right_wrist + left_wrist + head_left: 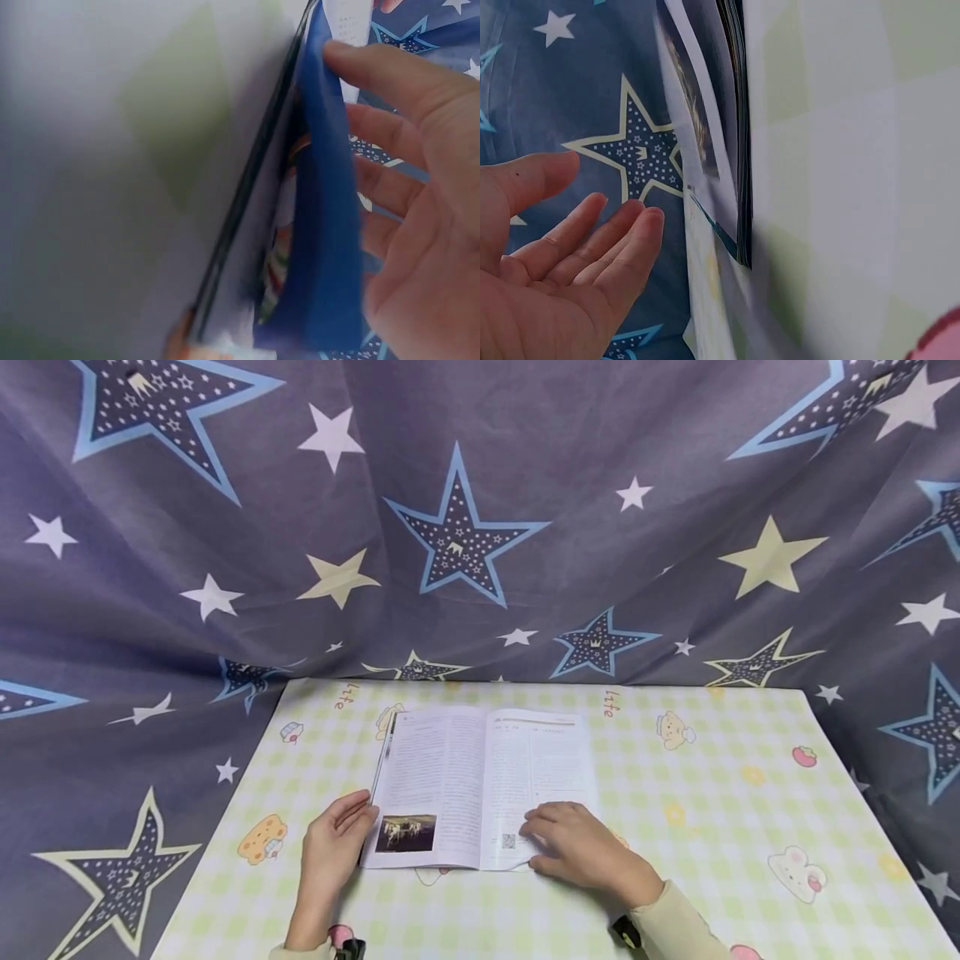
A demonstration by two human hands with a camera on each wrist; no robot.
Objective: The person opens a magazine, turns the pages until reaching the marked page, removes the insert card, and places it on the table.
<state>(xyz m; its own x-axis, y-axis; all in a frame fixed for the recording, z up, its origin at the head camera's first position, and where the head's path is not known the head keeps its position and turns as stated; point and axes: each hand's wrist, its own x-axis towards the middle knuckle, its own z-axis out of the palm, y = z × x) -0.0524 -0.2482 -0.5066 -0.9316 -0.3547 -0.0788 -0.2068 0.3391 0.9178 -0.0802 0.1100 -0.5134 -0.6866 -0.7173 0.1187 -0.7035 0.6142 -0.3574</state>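
An open magazine (pixel 480 777) lies flat on the checked tablecloth (pixel 712 793), with text pages and a dark photo at its lower left. My left hand (pixel 337 839) lies beside the magazine's lower left edge. In the left wrist view its fingers (pixel 592 240) are straight and hold nothing, a little short of the page stack (pixel 731 112). My right hand (pixel 573 847) covers the lower right corner of the right page. In the right wrist view a blue sheet (pixel 322 225) of the magazine stands lifted between the thumb (pixel 375 67) and the fingers behind it.
Dark star-patterned fabric (pixel 480 527) hangs behind the table and drapes down on both sides. The tablecloth carries small cartoon prints. Bare cloth stretches right of the magazine, and the table's left edge is close to my left hand.
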